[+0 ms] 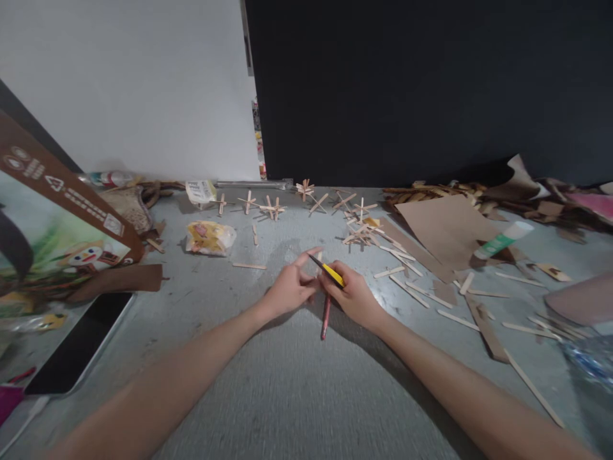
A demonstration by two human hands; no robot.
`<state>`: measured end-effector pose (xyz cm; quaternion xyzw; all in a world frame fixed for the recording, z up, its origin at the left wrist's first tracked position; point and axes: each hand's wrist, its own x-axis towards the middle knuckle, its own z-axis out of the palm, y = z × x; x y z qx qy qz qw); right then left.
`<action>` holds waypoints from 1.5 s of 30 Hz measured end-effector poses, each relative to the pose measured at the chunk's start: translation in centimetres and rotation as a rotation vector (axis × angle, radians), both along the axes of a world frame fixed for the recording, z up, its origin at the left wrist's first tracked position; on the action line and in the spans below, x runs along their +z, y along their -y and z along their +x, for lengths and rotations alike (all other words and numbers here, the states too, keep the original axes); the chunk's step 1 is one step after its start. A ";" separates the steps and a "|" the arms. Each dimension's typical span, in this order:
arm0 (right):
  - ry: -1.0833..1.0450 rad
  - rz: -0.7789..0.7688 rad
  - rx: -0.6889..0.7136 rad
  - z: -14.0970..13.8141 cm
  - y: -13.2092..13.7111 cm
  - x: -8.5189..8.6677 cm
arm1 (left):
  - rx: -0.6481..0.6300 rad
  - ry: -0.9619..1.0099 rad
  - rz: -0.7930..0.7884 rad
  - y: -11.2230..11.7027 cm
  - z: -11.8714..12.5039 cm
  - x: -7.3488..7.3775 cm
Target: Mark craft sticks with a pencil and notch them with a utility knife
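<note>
My right hand (354, 294) is closed round a yellow and black utility knife (332, 275), its dark tip pointing up and left toward my left fingers. Between the hands a short pale craft stick (319, 257) stands up, pinched by my left hand (290, 287), whose index finger reaches out along the knife's tip. A reddish pencil (325, 318) lies on the grey table under my right hand, its upper end hidden. Ahead of the hands, several small crossed-stick shapes (272, 209) stand in a row, with a loose pile of sticks (361, 233) near them.
Loose craft sticks (409, 291), brown cardboard (445, 223) and a glue stick (505, 239) are to the right. On the left are a wrapped snack packet (211, 237), a phone (79, 345) and a printed box (67, 211). A dark panel (421, 89) stands behind the table.
</note>
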<state>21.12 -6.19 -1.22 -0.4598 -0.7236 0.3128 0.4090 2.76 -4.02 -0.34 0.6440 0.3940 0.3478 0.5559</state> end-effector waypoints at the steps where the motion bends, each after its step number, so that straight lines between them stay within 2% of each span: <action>1: 0.009 0.012 0.028 0.0 0.1 -0.1 | 0.042 0.034 -0.011 -0.2 -0.1 0.1; 3: 0.033 0.041 0.087 -0.2 0.2 -0.2 | 0.103 0.110 -0.041 -0.6 -0.2 0.3; 5: 0.036 0.058 0.090 -0.3 0.3 -0.1 | 0.113 0.151 -0.054 -0.8 -0.3 0.4; 11: -0.077 0.021 -0.156 -0.1 -0.1 0.3 | 0.085 0.145 -0.060 -0.6 -0.2 0.2; 14: -0.113 0.000 -0.223 0.1 -0.3 0.5 | 0.094 0.137 -0.072 -0.7 -0.1 -0.1; 22: -0.117 -0.036 -0.235 -0.1 -0.3 0.6 | 0.092 0.044 -0.045 -0.6 0.2 0.1; 26: -0.128 -0.041 -0.236 -0.1 -0.4 0.4 | 0.099 0.109 -0.067 -0.9 0.0 0.1; 29: -0.183 0.015 -0.255 -0.1 -0.5 0.0 | 0.145 0.200 -0.085 -1.5 -0.4 -0.1; 33: -0.241 0.039 -0.181 0.0 -0.4 -0.5 | 0.266 0.290 -0.049 -1.9 -0.6 -0.4; 37: -0.137 0.087 -0.124 0.1 -0.2 -0.6 | 0.353 0.284 0.028 -1.7 -0.5 -0.8; 41: -0.060 0.161 -0.050 0.1 0.1 -0.5 | 0.402 0.221 0.043 -1.6 -0.3 -1.1; 45: -0.036 0.198 -0.019 0.0 0.2 -0.6 | 0.400 0.173 0.040 -1.6 -0.1 -1.1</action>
